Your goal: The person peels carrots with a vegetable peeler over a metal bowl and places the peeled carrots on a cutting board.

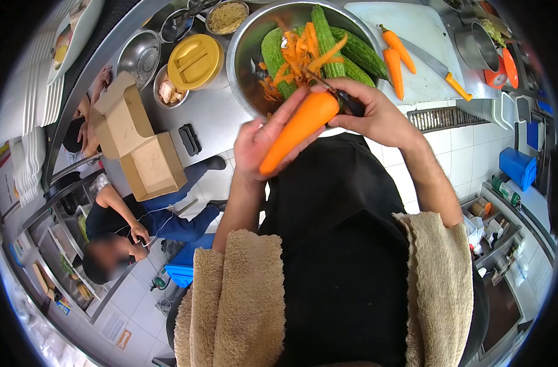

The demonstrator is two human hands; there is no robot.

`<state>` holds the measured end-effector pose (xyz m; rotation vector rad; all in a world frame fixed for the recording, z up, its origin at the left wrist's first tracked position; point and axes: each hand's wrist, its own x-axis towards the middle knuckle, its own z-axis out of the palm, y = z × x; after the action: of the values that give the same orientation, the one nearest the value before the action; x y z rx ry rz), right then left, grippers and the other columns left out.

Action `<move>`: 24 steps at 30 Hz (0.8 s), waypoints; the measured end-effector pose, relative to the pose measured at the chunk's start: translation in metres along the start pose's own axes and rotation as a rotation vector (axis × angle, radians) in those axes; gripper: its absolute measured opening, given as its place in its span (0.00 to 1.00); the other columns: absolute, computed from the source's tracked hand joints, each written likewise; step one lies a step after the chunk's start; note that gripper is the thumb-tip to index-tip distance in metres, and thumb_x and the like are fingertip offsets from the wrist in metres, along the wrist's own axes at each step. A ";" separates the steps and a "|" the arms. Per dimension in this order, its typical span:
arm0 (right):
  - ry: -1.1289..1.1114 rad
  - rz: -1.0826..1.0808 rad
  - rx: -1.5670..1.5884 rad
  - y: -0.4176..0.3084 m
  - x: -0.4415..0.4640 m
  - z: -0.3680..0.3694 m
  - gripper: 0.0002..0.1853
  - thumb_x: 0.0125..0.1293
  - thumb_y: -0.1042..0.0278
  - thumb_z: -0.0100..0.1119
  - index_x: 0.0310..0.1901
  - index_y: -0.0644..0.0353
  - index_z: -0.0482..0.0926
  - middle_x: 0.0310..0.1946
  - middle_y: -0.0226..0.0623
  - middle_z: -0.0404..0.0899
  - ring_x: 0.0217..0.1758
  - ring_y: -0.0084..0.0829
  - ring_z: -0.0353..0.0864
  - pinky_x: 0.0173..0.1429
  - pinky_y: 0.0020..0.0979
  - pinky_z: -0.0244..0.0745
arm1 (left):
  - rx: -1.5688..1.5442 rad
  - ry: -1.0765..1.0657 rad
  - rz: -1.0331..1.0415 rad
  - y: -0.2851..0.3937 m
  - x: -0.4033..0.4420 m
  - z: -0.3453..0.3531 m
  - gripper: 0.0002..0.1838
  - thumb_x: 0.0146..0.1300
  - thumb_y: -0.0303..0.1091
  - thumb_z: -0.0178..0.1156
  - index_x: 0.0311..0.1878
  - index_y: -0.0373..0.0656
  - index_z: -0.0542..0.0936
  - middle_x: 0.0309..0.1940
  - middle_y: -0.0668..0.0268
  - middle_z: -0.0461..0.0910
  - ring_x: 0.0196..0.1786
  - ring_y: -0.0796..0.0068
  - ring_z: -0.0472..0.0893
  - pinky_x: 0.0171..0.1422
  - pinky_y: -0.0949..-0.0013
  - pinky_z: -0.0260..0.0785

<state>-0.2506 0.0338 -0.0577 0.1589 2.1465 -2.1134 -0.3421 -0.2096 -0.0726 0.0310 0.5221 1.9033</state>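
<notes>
My left hand (252,148) is closed around a peeled, bright orange carrot (300,131), its narrow tip pointing down toward me. In my right hand (381,113) is a black-handled peeler (350,104), close against the carrot's thick end; its blade is partly hidden. Just beyond both hands stands a large steel bowl (237,64). Orange carrot peelings (300,52) lie in it among several long green gourds with bumpy skin (323,37).
Right of the bowl, a white cutting board (377,13) bears two carrots (393,70) and a yellow-handled knife (435,66). To the left are a yellow-lidded tub (195,61), small steel bowls (139,56) and an open cardboard box (147,156). Another person (123,214) is at lower left.
</notes>
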 end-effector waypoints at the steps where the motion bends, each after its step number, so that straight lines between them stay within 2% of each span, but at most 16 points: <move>1: -0.015 -0.045 -0.085 -0.005 0.002 0.000 0.33 0.69 0.77 0.75 0.75 0.56 0.78 0.68 0.37 0.84 0.71 0.36 0.84 0.78 0.35 0.77 | 0.073 0.018 -0.054 -0.001 0.000 -0.005 0.53 0.74 0.63 0.56 0.89 0.37 0.51 0.87 0.49 0.56 0.89 0.47 0.58 0.90 0.37 0.51; 2: -0.031 -0.090 -0.170 -0.007 0.003 0.000 0.32 0.69 0.77 0.75 0.74 0.55 0.78 0.68 0.37 0.84 0.71 0.38 0.85 0.77 0.36 0.78 | 0.146 0.036 -0.108 0.000 0.000 -0.008 0.50 0.77 0.60 0.56 0.88 0.36 0.52 0.85 0.47 0.61 0.87 0.45 0.63 0.88 0.38 0.59; 5: -0.075 -0.238 -0.411 -0.004 0.008 0.002 0.34 0.67 0.78 0.75 0.74 0.55 0.78 0.69 0.42 0.84 0.71 0.44 0.84 0.75 0.39 0.78 | 0.522 0.026 -0.307 0.014 -0.001 -0.011 0.37 0.80 0.46 0.60 0.82 0.34 0.62 0.68 0.48 0.81 0.60 0.57 0.89 0.60 0.58 0.85; 6: -0.069 -0.208 -0.429 -0.013 0.008 0.006 0.34 0.66 0.79 0.75 0.74 0.56 0.78 0.70 0.48 0.83 0.74 0.44 0.82 0.77 0.41 0.76 | 0.567 0.044 -0.272 0.016 0.002 -0.011 0.34 0.80 0.45 0.61 0.79 0.35 0.65 0.62 0.53 0.83 0.50 0.64 0.87 0.51 0.63 0.83; 8: 0.113 -0.114 -0.558 -0.005 0.009 0.004 0.30 0.69 0.75 0.75 0.72 0.58 0.79 0.62 0.46 0.87 0.64 0.40 0.87 0.68 0.38 0.81 | 0.650 0.077 -0.205 0.017 0.008 -0.010 0.27 0.80 0.41 0.65 0.74 0.38 0.71 0.50 0.61 0.86 0.31 0.79 0.84 0.33 0.73 0.78; 9: 0.206 -0.065 -0.622 -0.004 0.010 0.004 0.28 0.70 0.72 0.74 0.71 0.58 0.80 0.58 0.45 0.89 0.59 0.38 0.90 0.63 0.36 0.83 | 0.714 0.126 -0.187 0.016 0.009 -0.007 0.26 0.80 0.42 0.65 0.72 0.38 0.72 0.47 0.63 0.85 0.29 0.81 0.82 0.31 0.75 0.76; 10: 0.248 0.168 -0.616 -0.013 0.010 0.002 0.18 0.78 0.61 0.70 0.62 0.61 0.84 0.38 0.39 0.88 0.39 0.32 0.87 0.46 0.35 0.81 | 0.777 0.177 -0.166 0.015 0.010 -0.004 0.25 0.80 0.42 0.64 0.70 0.39 0.72 0.45 0.65 0.84 0.27 0.83 0.79 0.29 0.76 0.74; 11: 0.251 0.218 -0.592 -0.010 0.010 -0.001 0.17 0.79 0.56 0.68 0.58 0.61 0.84 0.35 0.41 0.86 0.37 0.37 0.86 0.44 0.38 0.80 | 0.841 0.232 -0.144 0.014 0.010 -0.003 0.24 0.81 0.43 0.64 0.68 0.39 0.73 0.42 0.67 0.83 0.25 0.85 0.76 0.27 0.77 0.71; 13: 0.257 0.325 -0.536 -0.003 0.010 -0.004 0.20 0.80 0.48 0.64 0.51 0.61 0.85 0.28 0.45 0.83 0.33 0.47 0.84 0.41 0.44 0.77 | 0.830 0.272 -0.150 0.016 0.009 -0.006 0.23 0.81 0.44 0.64 0.68 0.40 0.73 0.41 0.68 0.82 0.26 0.84 0.77 0.27 0.76 0.71; 14: 0.215 0.288 -0.497 -0.001 0.006 -0.003 0.22 0.84 0.48 0.58 0.46 0.62 0.84 0.28 0.50 0.83 0.34 0.52 0.85 0.42 0.46 0.78 | 0.824 0.288 -0.157 0.016 0.009 -0.007 0.23 0.82 0.44 0.63 0.68 0.40 0.73 0.40 0.68 0.81 0.26 0.84 0.77 0.27 0.76 0.71; 18: 0.173 0.020 -0.594 -0.004 0.001 0.019 0.18 0.84 0.51 0.58 0.47 0.60 0.84 0.34 0.54 0.85 0.41 0.59 0.86 0.43 0.52 0.78 | 0.866 0.318 -0.174 0.017 0.011 -0.003 0.22 0.83 0.46 0.61 0.69 0.42 0.73 0.39 0.69 0.80 0.24 0.85 0.75 0.27 0.77 0.70; 21: 0.179 -0.127 -0.727 0.006 0.004 0.021 0.18 0.83 0.50 0.58 0.47 0.59 0.84 0.34 0.52 0.86 0.40 0.58 0.86 0.43 0.53 0.79 | 0.849 0.305 -0.187 0.016 0.010 -0.001 0.24 0.82 0.45 0.62 0.71 0.43 0.72 0.37 0.70 0.77 0.24 0.84 0.75 0.27 0.76 0.70; 24: 0.204 -0.005 -0.892 0.018 0.011 0.008 0.18 0.82 0.49 0.59 0.46 0.57 0.84 0.34 0.50 0.87 0.40 0.58 0.86 0.42 0.54 0.79 | 0.841 0.303 -0.194 0.016 0.004 -0.001 0.25 0.83 0.46 0.62 0.73 0.42 0.71 0.37 0.71 0.78 0.25 0.85 0.75 0.28 0.77 0.69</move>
<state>-0.2587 0.0262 -0.0771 0.2738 2.9541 -0.9897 -0.3581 -0.2114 -0.0678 0.2321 1.4466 1.3895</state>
